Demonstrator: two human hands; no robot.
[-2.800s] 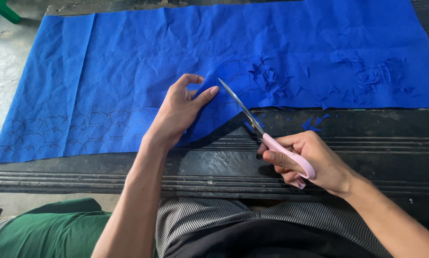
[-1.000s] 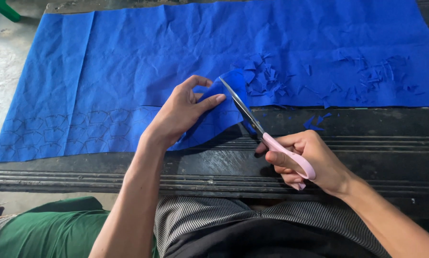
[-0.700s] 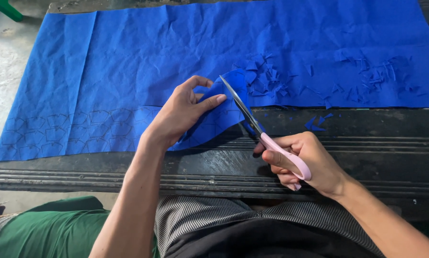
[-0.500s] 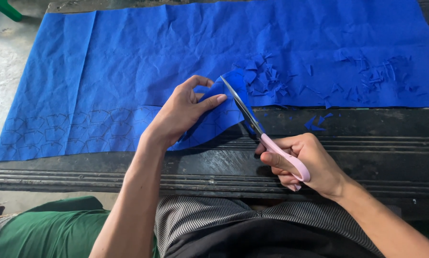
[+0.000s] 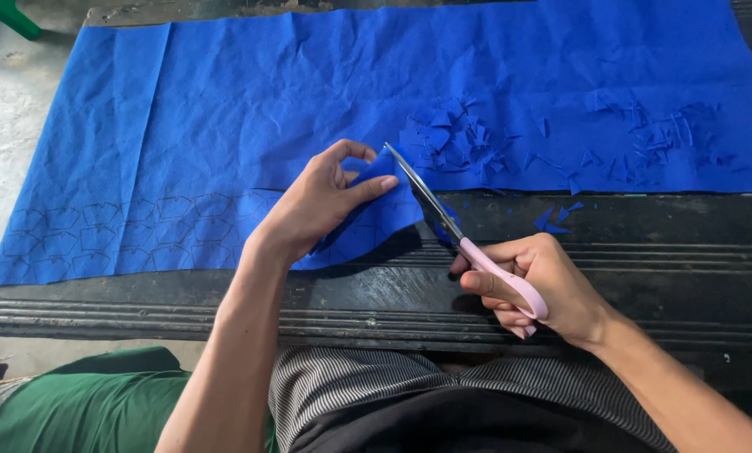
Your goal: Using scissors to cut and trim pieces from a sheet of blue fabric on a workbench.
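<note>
One view only, head camera looking down. Left hand (image 5: 321,201) pinches the lifted near edge of the blue fabric sheet (image 5: 309,109) between thumb and fingers, grip pressed tight on the cloth, likely to keep the flap taut and raised off the counter so the blades can get at it. Right hand (image 5: 544,285) is wrapped through the pink handles of the scissors (image 5: 460,239), grip closed around them; the metal blades point up and left, tips touching the held flap just beside the left fingertips. Blades look nearly together, can't tell whether cloth sits between them.

Fabric is spread flat across the dark ribbed counter (image 5: 644,252), covering most of it, near edge running along the counter's middle. Drawn outlines of small shapes (image 5: 99,235) sit in rows on the sheet's lower left, well apart from the blades. Small blue offcuts (image 5: 451,138) are piled on the sheet just beyond the scissors, more scraps (image 5: 661,134) scattered to the right, a couple on the bare counter. Striped garment (image 5: 409,394) and green cloth (image 5: 82,403) show at bottom, close to the camera.
</note>
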